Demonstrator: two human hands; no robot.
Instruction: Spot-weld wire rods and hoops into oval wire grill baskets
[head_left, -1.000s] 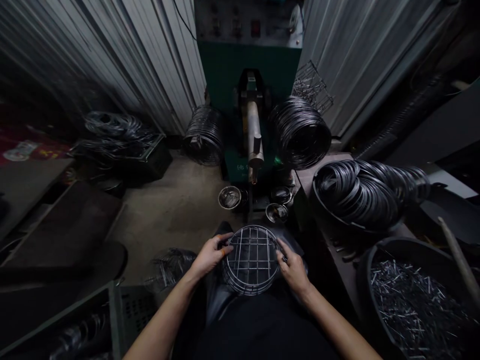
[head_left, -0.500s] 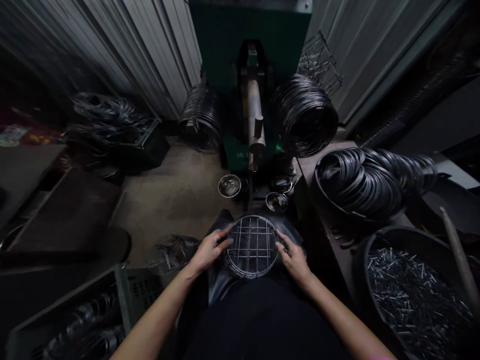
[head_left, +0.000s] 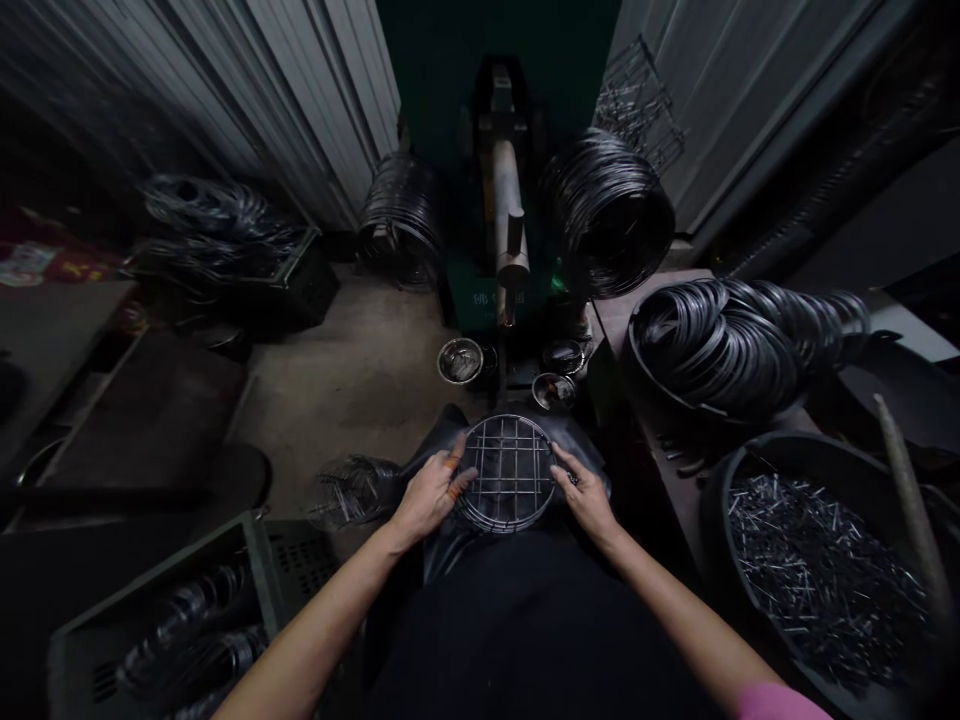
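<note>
Wire coils (head_left: 206,205) atop a dark crate (head_left: 311,285), corrugated wall (head_left: 319,90) behind

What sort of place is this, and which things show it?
It is probably a metal-wire workshop. A green machine with a projecting metal arm stands ahead, many wire rings are heaped at the right, and the left hand and right hand hold a round wire grid.

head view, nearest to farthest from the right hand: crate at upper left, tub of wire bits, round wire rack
1. Round wire rack: its right rim is in the right hand.
2. Tub of wire bits: lower right.
3. Crate: upper left, farthest.
</note>
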